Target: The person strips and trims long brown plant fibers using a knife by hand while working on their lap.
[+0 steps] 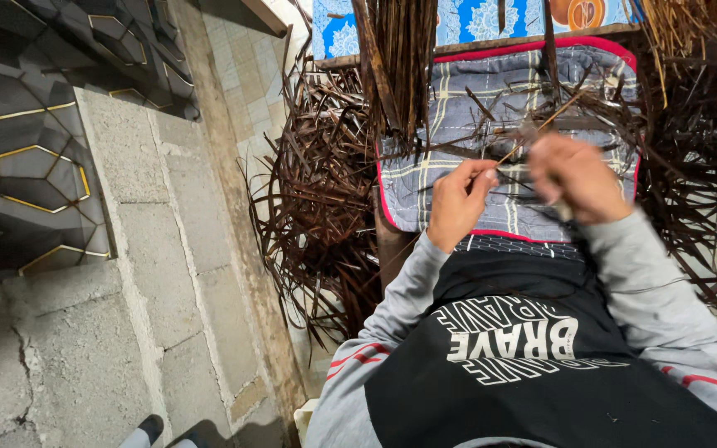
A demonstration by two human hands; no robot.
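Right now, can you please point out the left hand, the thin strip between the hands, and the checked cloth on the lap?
left hand (458, 203): head view, on the back of the hand.
thin strip (511, 153): head view, on its middle between the hands.
checked cloth (458, 91): head view, on a bare grey patch near the top.

Grey long sleeves with thin red stripes, black top with big white letters on the front, two bare hands
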